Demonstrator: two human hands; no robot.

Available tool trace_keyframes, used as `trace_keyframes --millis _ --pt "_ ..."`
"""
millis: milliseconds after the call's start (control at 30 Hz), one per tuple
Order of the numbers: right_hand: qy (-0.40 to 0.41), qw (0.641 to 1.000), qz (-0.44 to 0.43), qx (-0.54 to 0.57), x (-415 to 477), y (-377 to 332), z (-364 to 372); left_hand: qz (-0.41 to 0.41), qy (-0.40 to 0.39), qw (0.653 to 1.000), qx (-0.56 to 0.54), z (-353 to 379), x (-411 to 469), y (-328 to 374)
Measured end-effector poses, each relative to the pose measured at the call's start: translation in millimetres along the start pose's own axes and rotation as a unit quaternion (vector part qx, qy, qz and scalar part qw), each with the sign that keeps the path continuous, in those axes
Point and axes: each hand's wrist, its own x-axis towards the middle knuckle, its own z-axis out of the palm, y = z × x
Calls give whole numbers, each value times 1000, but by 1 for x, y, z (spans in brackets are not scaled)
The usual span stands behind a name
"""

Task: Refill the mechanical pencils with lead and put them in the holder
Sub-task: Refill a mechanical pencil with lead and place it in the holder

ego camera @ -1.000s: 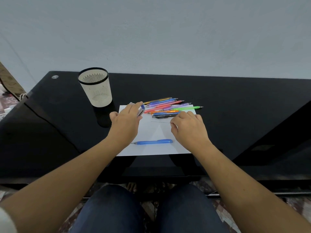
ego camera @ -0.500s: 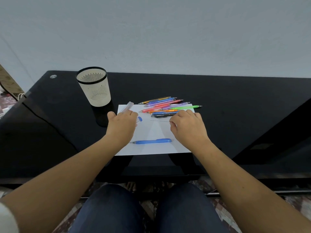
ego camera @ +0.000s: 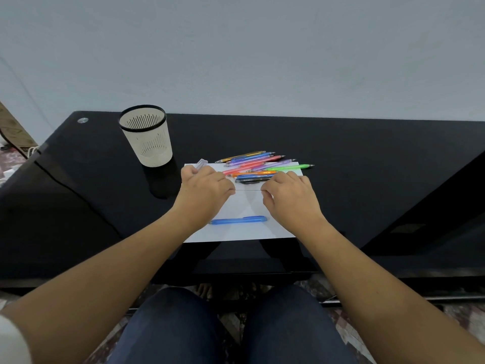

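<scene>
And there's the change: the left hand [ego camera: 207, 190] has come away from the far corner of the white sheet of paper [ego camera: 252, 232] and swung in to the middle, so now the thin dark stick of lead [ego camera: 248, 190] is stretched level between both hands, low over the paper. The right hand [ego camera: 288, 198] pinches its right end with curled fingers, as it did a second ago, and the left looks to be pinching the other end. We read that as the lead being out and ready, with the loading itself not yet begun. The blue mechanical pencil [ego camera: 238, 221] lies flat on the paper just nearer us than the hands, untouched. The clear plastic lead case [ego camera: 201, 163] pokes out beyond the left knuckles; we cannot tell whether a finger holds it. Further back, the heap of coloured mechanical pencils [ego camera: 257, 164] waits at the paper's far edge, and the cream slotted holder with a black rim [ego camera: 147, 143] stands upright on the glossy black table [ego camera: 367, 166], off to the left, with no pencil visible in it. Nothing blocks the way to the blue pencil, though lead that thin could snap
</scene>
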Motion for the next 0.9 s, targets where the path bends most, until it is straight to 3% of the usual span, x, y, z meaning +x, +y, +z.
trace_keyframes --millis 500,633,900 --pt "22 999 -26 -40 -4 -14 5 12 -12 1000 -5 -7 -9 8" --pt "19 998 -18 -58 -7 -2 1 -22 -87 992 -92 -4 -10 10" --pt "-19 998 2 -58 -8 10 -3 62 -160 973 -157 2 -10 17"
